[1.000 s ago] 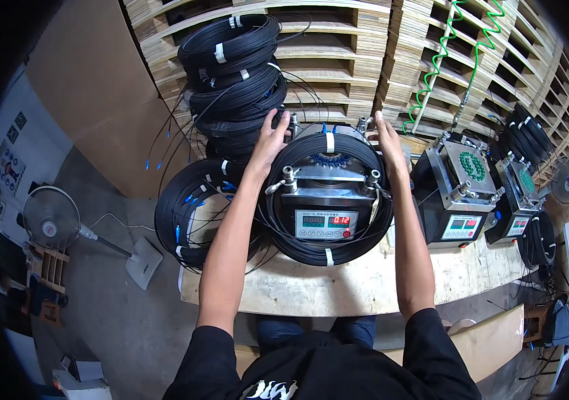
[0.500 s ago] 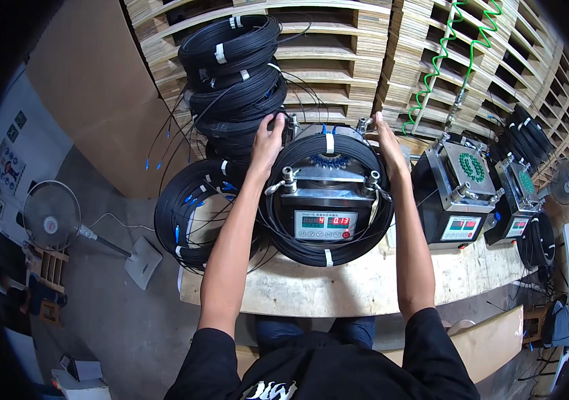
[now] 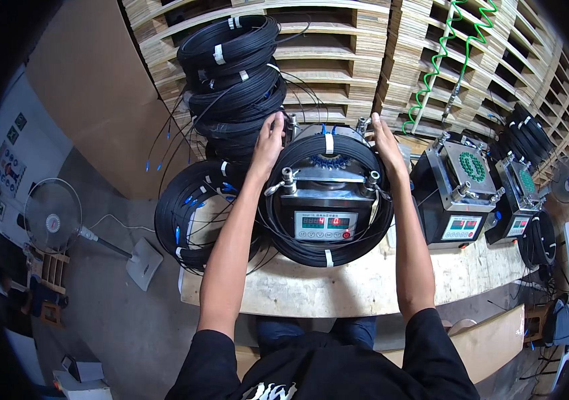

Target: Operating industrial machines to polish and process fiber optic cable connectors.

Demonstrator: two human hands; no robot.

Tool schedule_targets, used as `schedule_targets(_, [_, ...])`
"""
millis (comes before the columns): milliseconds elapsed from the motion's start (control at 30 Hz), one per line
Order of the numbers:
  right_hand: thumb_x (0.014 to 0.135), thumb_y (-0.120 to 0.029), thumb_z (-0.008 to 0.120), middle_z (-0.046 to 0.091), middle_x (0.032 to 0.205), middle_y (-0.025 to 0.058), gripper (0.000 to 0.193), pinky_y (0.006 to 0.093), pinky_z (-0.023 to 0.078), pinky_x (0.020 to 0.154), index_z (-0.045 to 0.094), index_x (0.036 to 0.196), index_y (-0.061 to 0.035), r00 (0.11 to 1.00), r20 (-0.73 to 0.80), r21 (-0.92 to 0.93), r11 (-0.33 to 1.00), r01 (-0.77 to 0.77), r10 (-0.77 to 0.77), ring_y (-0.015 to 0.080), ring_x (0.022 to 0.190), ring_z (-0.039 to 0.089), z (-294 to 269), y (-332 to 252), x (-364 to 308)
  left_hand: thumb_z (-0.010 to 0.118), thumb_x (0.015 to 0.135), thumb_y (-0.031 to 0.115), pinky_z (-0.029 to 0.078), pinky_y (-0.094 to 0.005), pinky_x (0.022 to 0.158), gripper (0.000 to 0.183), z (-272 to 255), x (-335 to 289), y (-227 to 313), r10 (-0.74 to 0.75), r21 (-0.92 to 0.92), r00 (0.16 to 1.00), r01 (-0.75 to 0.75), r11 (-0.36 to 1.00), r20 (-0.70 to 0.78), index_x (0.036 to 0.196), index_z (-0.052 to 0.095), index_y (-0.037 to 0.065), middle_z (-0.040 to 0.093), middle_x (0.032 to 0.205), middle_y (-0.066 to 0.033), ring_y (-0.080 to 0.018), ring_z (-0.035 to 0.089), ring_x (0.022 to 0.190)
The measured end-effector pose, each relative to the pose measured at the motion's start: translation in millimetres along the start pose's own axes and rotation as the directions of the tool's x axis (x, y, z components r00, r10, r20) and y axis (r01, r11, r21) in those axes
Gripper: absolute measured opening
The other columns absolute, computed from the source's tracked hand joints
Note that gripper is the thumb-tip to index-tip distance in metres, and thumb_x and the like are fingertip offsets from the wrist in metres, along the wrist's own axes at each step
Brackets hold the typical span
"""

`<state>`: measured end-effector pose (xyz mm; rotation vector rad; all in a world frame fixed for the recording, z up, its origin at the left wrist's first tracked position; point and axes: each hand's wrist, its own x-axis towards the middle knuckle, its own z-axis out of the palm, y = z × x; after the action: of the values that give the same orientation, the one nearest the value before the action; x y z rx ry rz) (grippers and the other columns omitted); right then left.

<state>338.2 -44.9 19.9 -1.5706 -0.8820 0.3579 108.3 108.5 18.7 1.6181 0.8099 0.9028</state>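
In front of me stands a dark polishing machine with a metal top, corner clamp posts and a lit red display panel (image 3: 326, 225). A large black cable coil (image 3: 328, 257), bound with white tape, loops around it. At the coil's far left side is my left hand (image 3: 269, 145), fingers stretched upward beside the rear left clamp post (image 3: 292, 127). My right hand (image 3: 387, 145) mirrors it on the far right, fingertips close to the rear right clamp post (image 3: 364, 126). Neither hand visibly holds anything; whether the fingertips touch the posts is unclear. Blue connectors (image 3: 330, 162) ring the machine's middle.
Stacked black cable coils (image 3: 231, 70) rise at the back left, with another coil (image 3: 171, 213) below. Two similar machines, the nearer one (image 3: 461, 177) with green dots on top, stand to the right on the wooden table (image 3: 291, 293). Pallets (image 3: 338, 43) line the back; a green coiled hose (image 3: 435, 67) hangs there.
The red reading on the front machine's display has changed. The metal end of the hanging green hose has swung slightly left. Both hands stay almost where they were.
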Motion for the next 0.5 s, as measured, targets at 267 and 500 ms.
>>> schedule_targets(267, [0.103, -0.055, 0.046, 0.058, 0.128, 0.0149, 0.070, 0.0353, 0.044, 0.098, 0.041, 0.148, -0.0016, 1.000, -0.003, 0.134, 0.991, 0.026, -0.026, 0.0228, 0.104, 0.059, -2.6, 3.4, 2.9, 0.051, 0.096, 0.066, 0.052, -0.0369, 0.089, 0.085, -0.4, -1.2, 4.5, 0.084, -0.004, 0.996, -0.084, 0.996, 0.024, 0.154, 0.032, 0.006, 0.062, 0.113, -0.0172, -0.0204, 0.062, 0.094])
schedule_targets(500, [0.104, -0.054, 0.042, 0.060, 0.098, 0.0082, 0.066, 0.0318, 0.045, 0.083, 0.053, 0.134, 0.0034, 0.996, -0.085, 0.067, 0.997, 0.025, -0.019, 0.0162, 0.087, 0.053, -2.8, 7.1, 1.7, 0.049, 0.094, 0.069, 0.054, -0.0347, 0.084, 0.091, -2.5, -1.0, 5.2, 0.060, -0.166, 0.987, -0.034, 0.986, 0.150, 0.157, 0.024, 0.008, 0.051, 0.133, -0.0208, -0.0231, 0.062, 0.103])
